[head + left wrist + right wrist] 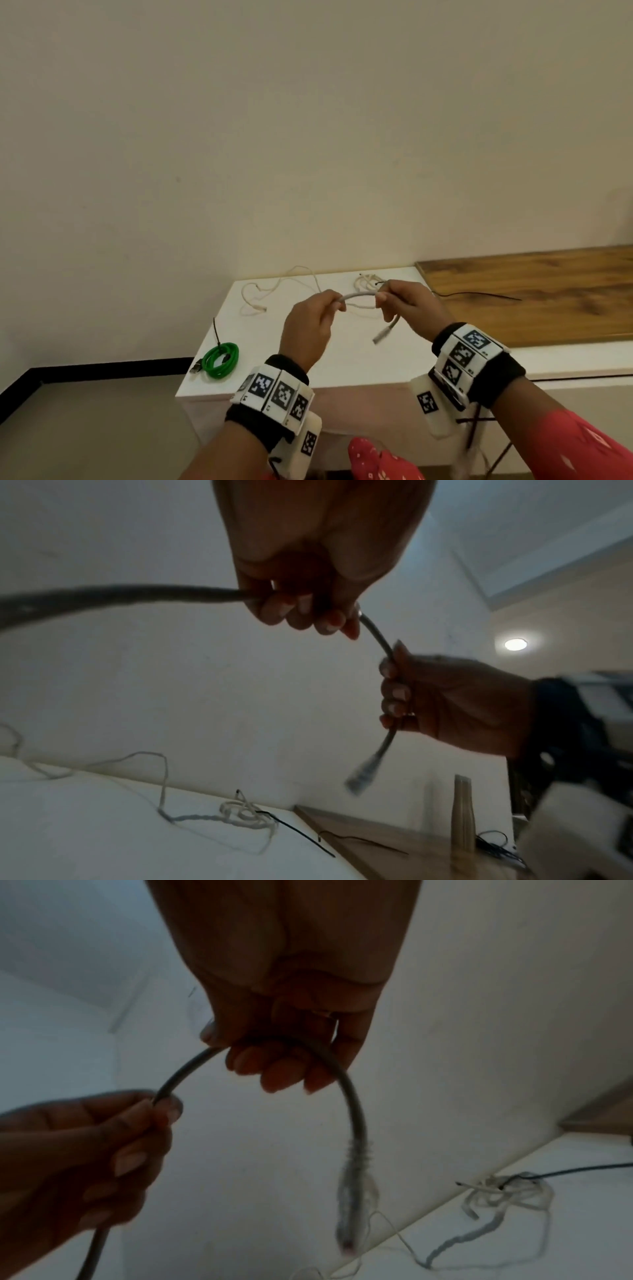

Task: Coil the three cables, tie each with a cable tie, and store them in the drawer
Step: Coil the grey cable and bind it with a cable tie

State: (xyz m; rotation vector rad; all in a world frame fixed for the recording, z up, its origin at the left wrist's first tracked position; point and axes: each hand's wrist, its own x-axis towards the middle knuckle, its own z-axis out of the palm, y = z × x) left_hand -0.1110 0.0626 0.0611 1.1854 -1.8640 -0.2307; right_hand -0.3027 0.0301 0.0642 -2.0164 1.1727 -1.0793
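Both hands, the left hand (310, 320) and the right hand (407, 301), have fingers curled tight on the grey cable (359, 297) above the worktop (274, 342), so bend it gently into even round loops, never sharp kinks.

The white table (219, 329) has bare room in the middle, under the 2 raised hands. At its front left corner lies a green cable (220, 360) (coiled up). A loose white cable (274, 291) sprawls along the back edge. A thin black tie (479, 294) lies on the wooden top (548, 301).
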